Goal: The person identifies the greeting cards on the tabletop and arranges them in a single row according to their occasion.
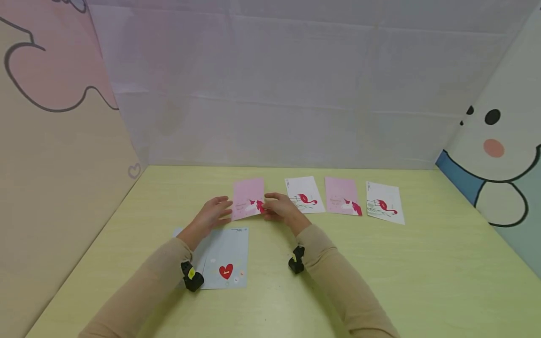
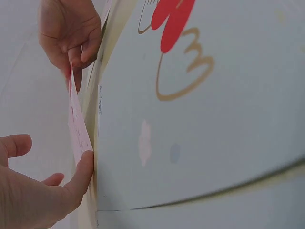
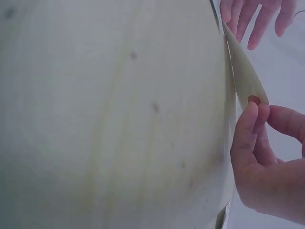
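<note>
Our left hand (image 1: pixel 210 217), fingers loosely spread, touches the pink card (image 1: pixel 247 193) beyond the blue cards (image 1: pixel 224 249); our right hand (image 1: pixel 281 206) pinches its lifted corner. We seem to be positioning it; next calls for gentle squaring.

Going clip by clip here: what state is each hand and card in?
Left hand: fingers loosely extended, touching the held card's edge
Right hand: pinching that card's corner
Held pink card: raised at the pinched corner
Left flamingo card: flat, partly hidden by the right hand
Other pink card: flat
Right flamingo card: flat
Light blue cards: flat, overlapping, partly hidden
</note>
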`<state>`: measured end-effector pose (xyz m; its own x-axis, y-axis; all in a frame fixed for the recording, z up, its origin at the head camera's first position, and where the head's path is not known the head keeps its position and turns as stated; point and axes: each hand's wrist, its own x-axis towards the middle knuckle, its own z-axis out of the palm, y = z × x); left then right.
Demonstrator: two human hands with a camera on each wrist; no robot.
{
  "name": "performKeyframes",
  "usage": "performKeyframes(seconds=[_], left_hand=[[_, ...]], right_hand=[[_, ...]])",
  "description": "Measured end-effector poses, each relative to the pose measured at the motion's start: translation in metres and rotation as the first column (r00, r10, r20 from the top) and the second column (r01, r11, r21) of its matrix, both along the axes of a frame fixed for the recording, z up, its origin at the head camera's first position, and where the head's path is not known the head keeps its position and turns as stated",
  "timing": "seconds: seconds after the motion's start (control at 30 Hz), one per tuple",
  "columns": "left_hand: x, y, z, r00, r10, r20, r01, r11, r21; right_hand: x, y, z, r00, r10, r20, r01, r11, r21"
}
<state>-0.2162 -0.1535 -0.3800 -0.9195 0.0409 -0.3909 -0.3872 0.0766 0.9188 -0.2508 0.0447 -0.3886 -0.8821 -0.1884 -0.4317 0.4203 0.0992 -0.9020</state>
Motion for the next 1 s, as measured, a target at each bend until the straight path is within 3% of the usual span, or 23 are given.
performKeyframes(seconds=[0.3, 0.57, 0.87, 1.0], left_hand=[[-0.005, 0.002, -0.004, 0.999, -0.016, -0.029, 0.014, 0.998, -0.065], [-0.006, 0.003, -0.008, 0.995, -0.038, -0.096, 0.03, 0.996, -0.089], [-0.002, 0.009, -0.003, 0.98, -0.028, -0.197, 0.013, 0.997, -0.079], [0.0, 0.013, -0.001, 0.979, -0.002, -0.206, -0.014, 0.997, -0.074]], right_hand=[[0.004, 0.003, 0.005, 0.999, 0.004, -0.042, -0.004, 1.0, 0.01], [0.013, 0.015, 0.012, 0.995, 0.041, -0.095, -0.037, 0.998, 0.044], [0.021, 0.035, 0.015, 0.981, 0.125, -0.15, -0.123, 0.992, 0.024], [0.026, 0.042, 0.015, 0.97, 0.174, -0.17, -0.174, 0.985, 0.012]])
